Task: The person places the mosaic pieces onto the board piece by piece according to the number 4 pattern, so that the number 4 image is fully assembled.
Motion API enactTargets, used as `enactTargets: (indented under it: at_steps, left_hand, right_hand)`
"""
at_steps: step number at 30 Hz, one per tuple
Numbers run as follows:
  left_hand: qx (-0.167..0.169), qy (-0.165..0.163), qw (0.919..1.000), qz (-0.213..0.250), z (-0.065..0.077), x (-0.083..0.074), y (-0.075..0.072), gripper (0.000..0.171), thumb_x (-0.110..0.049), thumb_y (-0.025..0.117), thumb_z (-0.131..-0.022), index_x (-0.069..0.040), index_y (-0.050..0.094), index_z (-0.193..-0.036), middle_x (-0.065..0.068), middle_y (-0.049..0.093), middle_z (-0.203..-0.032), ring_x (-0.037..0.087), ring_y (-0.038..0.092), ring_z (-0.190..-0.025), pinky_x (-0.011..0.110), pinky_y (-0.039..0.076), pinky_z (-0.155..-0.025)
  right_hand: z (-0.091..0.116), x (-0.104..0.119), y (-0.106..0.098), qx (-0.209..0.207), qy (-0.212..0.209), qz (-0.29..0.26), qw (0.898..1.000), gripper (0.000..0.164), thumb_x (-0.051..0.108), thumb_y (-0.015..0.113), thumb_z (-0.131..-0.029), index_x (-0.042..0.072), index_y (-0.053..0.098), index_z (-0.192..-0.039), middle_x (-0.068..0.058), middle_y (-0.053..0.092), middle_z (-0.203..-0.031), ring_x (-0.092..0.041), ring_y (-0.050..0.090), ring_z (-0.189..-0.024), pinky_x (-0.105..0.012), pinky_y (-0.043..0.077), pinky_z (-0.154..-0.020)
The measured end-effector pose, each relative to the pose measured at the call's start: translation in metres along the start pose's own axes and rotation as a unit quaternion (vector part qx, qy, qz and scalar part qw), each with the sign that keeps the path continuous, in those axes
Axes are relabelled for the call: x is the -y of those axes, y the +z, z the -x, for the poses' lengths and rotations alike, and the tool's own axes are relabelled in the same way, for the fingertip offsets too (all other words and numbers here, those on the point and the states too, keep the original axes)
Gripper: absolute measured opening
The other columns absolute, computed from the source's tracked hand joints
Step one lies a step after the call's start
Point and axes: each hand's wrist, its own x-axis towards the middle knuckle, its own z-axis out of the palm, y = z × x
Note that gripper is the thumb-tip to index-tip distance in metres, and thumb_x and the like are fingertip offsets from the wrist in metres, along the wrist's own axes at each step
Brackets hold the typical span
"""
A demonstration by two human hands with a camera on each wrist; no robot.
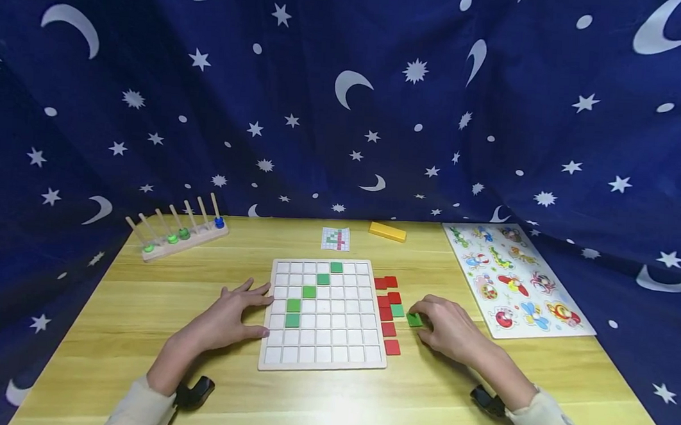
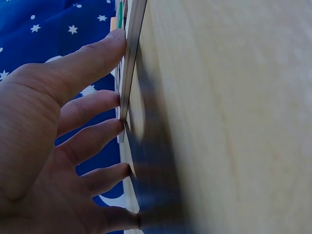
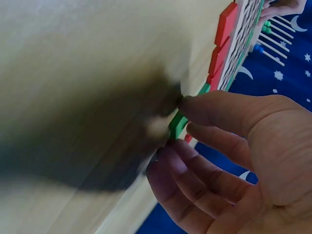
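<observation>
A white grid board (image 1: 323, 356) lies in the middle of the table, with several green tiles (image 1: 309, 292) in a slanting line of its cells. At the board's left edge my left hand (image 1: 227, 319) is spread, its thumb and fingertips touching the rim, as the left wrist view also shows. My right hand (image 1: 450, 327) is to the right of the board and pinches a green tile (image 1: 414, 320) between thumb and fingers. That tile (image 3: 177, 125) is partly covered by the fingers. Red tiles (image 1: 388, 329) and another green tile (image 1: 397, 310) lie along the board's right edge.
Behind the board lie a small pattern card (image 1: 336, 239) and a yellow block (image 1: 387, 231). A peg stand (image 1: 185, 243) with beads is at the back left. An insect picture board (image 1: 522, 283) lies at the right. A starry blue curtain (image 1: 318, 96) hangs behind.
</observation>
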Motion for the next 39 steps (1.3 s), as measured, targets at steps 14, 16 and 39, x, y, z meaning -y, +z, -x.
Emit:
enactTargets:
  at_steps: [14,16,39]
  left_hand:
    - [-0.003,0.003,0.9999,0.010,0.001,-0.001,0.001,0.063,-0.033,0.084,-0.082,-0.010,0.064,-0.136,0.010,0.042,-0.154,0.044,0.021,-0.146,0.080,0.006,-0.104]
    - [-0.005,0.002,0.9999,0.011,0.001,0.000,0.001,0.063,-0.033,0.084,-0.081,-0.010,0.064,-0.135,0.010,0.043,-0.153,0.044,0.021,-0.146,0.080,0.006,-0.104]
    - [-0.014,0.014,0.9998,0.001,0.000,-0.001,0.001,0.062,-0.033,0.085,-0.081,-0.009,0.065,-0.134,0.010,0.044,-0.153,0.045,0.025,-0.144,0.081,0.008,-0.102]
  right_hand:
    - [-0.020,0.024,0.000,-0.031,-0.032,-0.014,0.999,0.029,0.002,0.079,-0.074,0.010,0.076,-0.101,0.005,0.060,-0.086,-0.007,0.046,-0.065,-0.025,0.040,-0.056]
    - [-0.026,0.033,0.002,-0.028,-0.045,-0.019,0.998,0.027,0.003,0.079,-0.075,0.010,0.075,-0.101,0.004,0.060,-0.088,-0.007,0.048,-0.066,-0.025,0.041,-0.057]
    - [-0.077,0.111,0.034,0.010,-0.157,-0.049,0.986,0.021,0.003,0.075,-0.080,0.011,0.075,-0.100,0.004,0.065,-0.092,-0.007,0.056,-0.076,-0.024,0.050,-0.067]
